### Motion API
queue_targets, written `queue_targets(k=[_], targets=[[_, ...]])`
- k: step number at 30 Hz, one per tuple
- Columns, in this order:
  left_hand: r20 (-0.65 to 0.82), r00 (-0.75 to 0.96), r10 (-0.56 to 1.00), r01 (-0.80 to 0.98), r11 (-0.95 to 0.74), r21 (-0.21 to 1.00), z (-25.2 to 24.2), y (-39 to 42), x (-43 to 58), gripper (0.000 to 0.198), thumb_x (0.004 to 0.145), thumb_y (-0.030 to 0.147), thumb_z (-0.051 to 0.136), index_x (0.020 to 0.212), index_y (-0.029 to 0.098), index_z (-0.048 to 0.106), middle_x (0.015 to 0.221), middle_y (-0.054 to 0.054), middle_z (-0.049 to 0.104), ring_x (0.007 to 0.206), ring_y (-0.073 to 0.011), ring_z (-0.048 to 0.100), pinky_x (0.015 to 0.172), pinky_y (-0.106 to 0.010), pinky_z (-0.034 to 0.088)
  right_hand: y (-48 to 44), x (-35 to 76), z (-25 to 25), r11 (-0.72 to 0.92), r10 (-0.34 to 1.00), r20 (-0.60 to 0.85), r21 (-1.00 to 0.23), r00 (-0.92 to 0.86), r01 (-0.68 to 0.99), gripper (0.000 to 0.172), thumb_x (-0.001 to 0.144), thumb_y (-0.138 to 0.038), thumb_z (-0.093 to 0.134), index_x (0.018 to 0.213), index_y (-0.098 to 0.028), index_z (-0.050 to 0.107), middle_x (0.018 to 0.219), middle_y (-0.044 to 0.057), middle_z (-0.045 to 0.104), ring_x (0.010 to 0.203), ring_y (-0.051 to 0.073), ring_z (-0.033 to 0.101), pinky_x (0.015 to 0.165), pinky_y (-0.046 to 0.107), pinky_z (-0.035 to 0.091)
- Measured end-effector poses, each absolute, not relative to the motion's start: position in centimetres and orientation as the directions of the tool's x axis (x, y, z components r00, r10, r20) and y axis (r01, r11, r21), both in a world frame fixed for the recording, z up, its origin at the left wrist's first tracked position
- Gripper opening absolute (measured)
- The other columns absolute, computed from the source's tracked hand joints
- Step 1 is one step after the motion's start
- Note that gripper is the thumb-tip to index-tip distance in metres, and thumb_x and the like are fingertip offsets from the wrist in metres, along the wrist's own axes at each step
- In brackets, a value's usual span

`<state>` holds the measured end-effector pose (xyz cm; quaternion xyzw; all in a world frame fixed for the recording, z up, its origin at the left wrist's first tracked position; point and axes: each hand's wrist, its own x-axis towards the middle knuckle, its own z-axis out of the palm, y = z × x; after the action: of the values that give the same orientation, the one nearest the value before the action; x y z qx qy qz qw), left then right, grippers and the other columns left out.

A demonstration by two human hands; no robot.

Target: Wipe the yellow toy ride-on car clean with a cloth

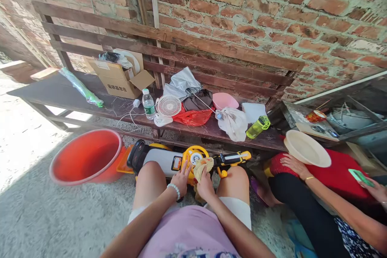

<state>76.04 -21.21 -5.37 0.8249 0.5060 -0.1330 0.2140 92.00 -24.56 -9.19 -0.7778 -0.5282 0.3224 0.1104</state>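
Observation:
A yellow toy ride-on excavator [163, 155] with a grey seat stands crosswise in front of my knees. My left hand [180, 181], with a beaded bracelet at the wrist, has its fingers stretched out at the left side of the yellow steering wheel [196, 151]. Whether the fingertips press on the rim I cannot tell. In my right hand [206, 183] is a pale yellow cloth [203, 167], bunched against the lower right of the wheel. The cloth hides part of the rim. To the right of the wheel lies the toy's black and yellow arm [232, 158].
A large red tub [86, 157] stands at left. The wooden bench [133, 119] ahead holds a cardboard box [116, 78], water bottle [148, 105], white fan [169, 106], bags and green bottle [258, 127]. At right sits another person, one hand [294, 165] by a cream basin [308, 149], the other holding a phone [360, 177].

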Motion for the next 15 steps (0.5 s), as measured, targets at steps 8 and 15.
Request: queue_targets(k=[8, 15], targets=[[-0.443, 0.46, 0.77, 0.886, -0.426, 0.181, -5.0, -20.8, 75.5, 0.084, 0.081, 0.01, 0.055, 0.162, 0.019, 0.033, 0.175, -0.013, -0.006, 0.126, -0.0307, 0.062, 0.099, -0.045, 0.057, -25.7, 93.0, -7.8, -0.138, 0.957, -0.273, -0.726, -0.098, 0.673, 0.082, 0.071, -0.005, 0.057, 0.151, -0.02, 0.05, 0.143, 0.012, 0.062, 0.137, 0.028, 0.055, 0.119, 0.041, 0.04], [-0.425, 0.458, 0.781, 0.889, -0.415, 0.195, -5.2, -21.0, 75.4, 0.098, 0.078, 0.008, 0.054, 0.167, 0.024, 0.016, 0.176, -0.011, -0.004, 0.127, -0.0316, 0.061, 0.098, -0.047, 0.057, -22.1, 99.7, -0.2, -0.025, 0.997, 0.046, -0.622, 0.068, 0.783, 0.088, 0.07, -0.004, 0.051, 0.155, -0.027, 0.048, 0.151, 0.007, 0.052, 0.136, 0.025, 0.053, 0.114, 0.036, 0.044]])
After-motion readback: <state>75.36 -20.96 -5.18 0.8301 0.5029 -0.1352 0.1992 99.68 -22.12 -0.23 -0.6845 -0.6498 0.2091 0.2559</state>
